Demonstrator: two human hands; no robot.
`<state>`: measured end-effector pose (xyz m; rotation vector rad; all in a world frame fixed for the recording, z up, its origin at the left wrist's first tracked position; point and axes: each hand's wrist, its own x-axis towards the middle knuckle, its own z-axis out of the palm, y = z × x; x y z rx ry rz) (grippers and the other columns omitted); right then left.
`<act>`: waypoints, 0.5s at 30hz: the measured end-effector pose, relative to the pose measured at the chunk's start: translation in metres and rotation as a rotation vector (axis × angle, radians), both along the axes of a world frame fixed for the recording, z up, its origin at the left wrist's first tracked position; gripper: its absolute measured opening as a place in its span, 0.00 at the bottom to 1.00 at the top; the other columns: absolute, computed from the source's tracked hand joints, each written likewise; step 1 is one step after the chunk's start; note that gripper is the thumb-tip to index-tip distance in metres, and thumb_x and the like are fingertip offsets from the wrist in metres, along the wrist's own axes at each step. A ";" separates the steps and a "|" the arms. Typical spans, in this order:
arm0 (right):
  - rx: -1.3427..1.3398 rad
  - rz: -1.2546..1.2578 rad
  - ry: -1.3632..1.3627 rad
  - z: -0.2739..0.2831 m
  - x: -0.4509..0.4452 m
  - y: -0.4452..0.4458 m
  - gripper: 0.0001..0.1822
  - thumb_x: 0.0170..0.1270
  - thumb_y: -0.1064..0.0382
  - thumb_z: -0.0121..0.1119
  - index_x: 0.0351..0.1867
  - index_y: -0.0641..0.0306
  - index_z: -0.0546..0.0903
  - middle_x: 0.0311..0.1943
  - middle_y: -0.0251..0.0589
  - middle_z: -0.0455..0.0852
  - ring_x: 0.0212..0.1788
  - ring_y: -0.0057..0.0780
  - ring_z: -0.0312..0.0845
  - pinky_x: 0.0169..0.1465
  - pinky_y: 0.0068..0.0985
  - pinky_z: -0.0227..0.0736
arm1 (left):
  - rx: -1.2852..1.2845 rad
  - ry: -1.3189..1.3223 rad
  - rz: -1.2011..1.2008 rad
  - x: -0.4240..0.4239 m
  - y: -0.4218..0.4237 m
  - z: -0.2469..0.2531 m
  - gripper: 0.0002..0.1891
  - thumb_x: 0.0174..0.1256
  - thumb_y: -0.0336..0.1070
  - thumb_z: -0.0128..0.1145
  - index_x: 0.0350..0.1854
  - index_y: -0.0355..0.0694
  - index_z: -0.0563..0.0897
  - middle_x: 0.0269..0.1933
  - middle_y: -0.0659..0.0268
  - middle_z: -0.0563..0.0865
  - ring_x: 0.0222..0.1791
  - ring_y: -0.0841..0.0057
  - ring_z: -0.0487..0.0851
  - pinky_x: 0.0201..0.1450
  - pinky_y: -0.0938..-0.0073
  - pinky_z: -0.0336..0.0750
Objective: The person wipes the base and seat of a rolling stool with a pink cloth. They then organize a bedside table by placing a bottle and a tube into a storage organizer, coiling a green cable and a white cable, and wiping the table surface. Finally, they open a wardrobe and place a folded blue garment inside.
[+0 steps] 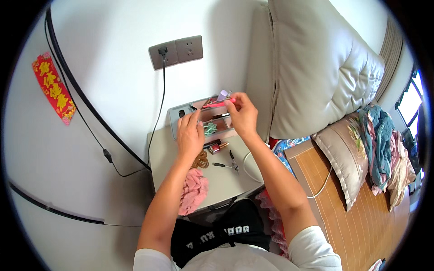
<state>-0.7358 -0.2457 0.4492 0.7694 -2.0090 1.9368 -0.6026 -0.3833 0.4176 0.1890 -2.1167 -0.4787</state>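
A grey desktop organizer (173, 124) with pinkish compartments stands at the back of a small pale cabinet (217, 184), by the wall. My right hand (243, 113) grips a thin bright pink stick-like item (217, 104) above its rear compartments. Over the front left part of the organizer lies my left hand (191, 135), its fingertips near a small dark item; whether it pinches anything is hidden. Mint-green hair ties (210, 128) fill a front compartment. A lilac cylinder (222, 95) sticks up at the back. Before the organizer lie a red nail polish bottle (215, 148) and an eyelash curler (234, 165).
Brown coiled hair ties (202, 160) and a pink cloth (195, 191) lie at the cabinet's left. A black power cord (164, 88) runs down the wall from a socket. A white cable (249, 171) loops at right, near the padded headboard (318, 67) and bed mat (352, 227).
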 end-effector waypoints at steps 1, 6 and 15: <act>0.064 -0.012 0.060 0.003 -0.005 -0.013 0.12 0.70 0.64 0.71 0.51 0.61 0.85 0.36 0.44 0.93 0.37 0.35 0.92 0.44 0.35 0.85 | -0.012 -0.032 0.017 -0.004 -0.008 -0.003 0.20 0.74 0.29 0.59 0.67 0.36 0.83 0.55 0.51 0.87 0.57 0.50 0.82 0.63 0.53 0.76; 0.371 -0.074 0.249 -0.003 -0.027 -0.054 0.11 0.70 0.63 0.70 0.51 0.59 0.84 0.38 0.50 0.93 0.39 0.49 0.92 0.46 0.41 0.85 | -0.038 -0.219 0.112 -0.021 -0.024 -0.021 0.18 0.76 0.33 0.57 0.64 0.35 0.84 0.55 0.53 0.89 0.56 0.52 0.84 0.62 0.52 0.76; 0.336 -0.010 0.376 -0.040 -0.012 -0.033 0.14 0.69 0.62 0.70 0.53 0.59 0.88 0.37 0.47 0.93 0.39 0.46 0.92 0.47 0.40 0.85 | 0.087 0.043 -0.038 -0.009 -0.029 -0.029 0.12 0.75 0.29 0.58 0.55 0.37 0.88 0.49 0.55 0.88 0.52 0.54 0.84 0.57 0.53 0.77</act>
